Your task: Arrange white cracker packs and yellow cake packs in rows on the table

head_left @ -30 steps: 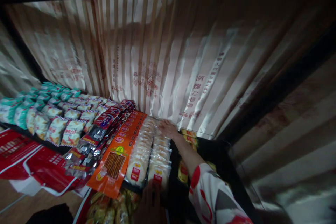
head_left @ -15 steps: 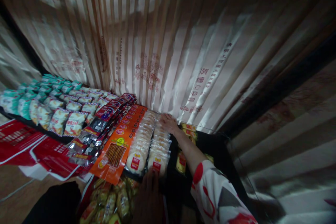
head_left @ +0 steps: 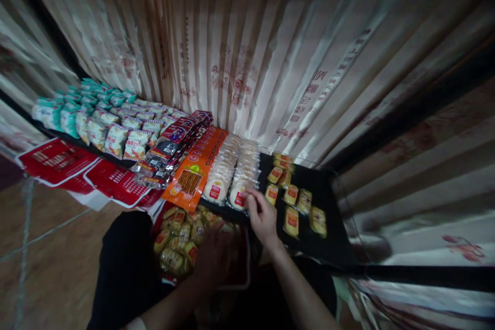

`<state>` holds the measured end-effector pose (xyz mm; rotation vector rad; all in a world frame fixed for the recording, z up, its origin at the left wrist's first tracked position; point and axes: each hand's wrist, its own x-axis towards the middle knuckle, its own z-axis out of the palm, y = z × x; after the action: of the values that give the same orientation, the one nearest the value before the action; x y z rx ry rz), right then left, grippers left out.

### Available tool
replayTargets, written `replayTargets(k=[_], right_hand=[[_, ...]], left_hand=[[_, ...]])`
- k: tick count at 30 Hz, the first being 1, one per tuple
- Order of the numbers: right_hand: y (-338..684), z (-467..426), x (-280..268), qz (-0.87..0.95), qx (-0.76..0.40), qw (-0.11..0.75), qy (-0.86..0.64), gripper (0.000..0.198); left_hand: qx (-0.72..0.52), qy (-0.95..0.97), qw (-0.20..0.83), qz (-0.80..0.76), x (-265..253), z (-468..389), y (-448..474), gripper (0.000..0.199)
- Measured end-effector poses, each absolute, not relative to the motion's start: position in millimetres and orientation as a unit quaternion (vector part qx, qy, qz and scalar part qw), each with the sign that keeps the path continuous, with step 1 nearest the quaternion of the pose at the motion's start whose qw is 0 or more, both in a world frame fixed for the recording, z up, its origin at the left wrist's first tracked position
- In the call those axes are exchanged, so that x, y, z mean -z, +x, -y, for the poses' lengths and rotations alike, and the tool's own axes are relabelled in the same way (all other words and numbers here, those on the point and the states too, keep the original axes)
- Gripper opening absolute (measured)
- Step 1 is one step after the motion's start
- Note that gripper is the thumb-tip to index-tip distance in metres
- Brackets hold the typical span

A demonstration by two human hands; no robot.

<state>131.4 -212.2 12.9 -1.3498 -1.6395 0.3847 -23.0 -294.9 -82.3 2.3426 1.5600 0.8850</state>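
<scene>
My right hand (head_left: 263,215) has its fingers curled together at the front end of the right row of round white packaged biscuits (head_left: 238,197). Its fingertips overlap the edge of the front pack; whether they grip anything is hidden. Beside that row runs a second row of the same packs (head_left: 215,190). Lower down, my left hand (head_left: 216,250) reaches over a red-lined box (head_left: 248,268) of small yellow-wrapped cakes (head_left: 181,237). That hand is dark and blurred, so its fingers do not show clearly. Several yellow cake packs (head_left: 291,221) lie on the black shelf to the right.
Left of the biscuits lie an orange bag of stick snacks (head_left: 189,183), dark snack packets (head_left: 166,150), and white and teal packets (head_left: 67,118). Pleated printed curtains (head_left: 240,72) hang behind the black shelf (head_left: 328,247). Red printed sheets (head_left: 58,161) hang at its front left.
My right hand has come from the back of the right biscuit row to its front. My left hand has left the front pack for the cake box. The view has shifted.
</scene>
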Motion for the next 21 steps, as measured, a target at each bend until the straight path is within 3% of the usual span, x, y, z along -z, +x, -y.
replayTargets(k=[4,10,15,21], right_hand=[[116,274,41,0.707,-0.237,0.357,-0.562,0.028],[107,325,109,0.671,-0.221,0.211,-0.676,0.035],[101,336,122,0.655,-0.201,0.225,-0.693,0.042],[96,310,115,0.627,-0.188,0.218,-0.724,0.047]], left_hand=[[-0.252,0.759,0.086,-0.595,103,311,-61,0.033],[-0.153,0.769,0.13,-0.607,111,327,-81,0.034],[-0.091,0.772,0.161,-0.607,100,330,-66,0.041],[-0.143,0.778,0.205,-0.576,96,306,-35,0.047]])
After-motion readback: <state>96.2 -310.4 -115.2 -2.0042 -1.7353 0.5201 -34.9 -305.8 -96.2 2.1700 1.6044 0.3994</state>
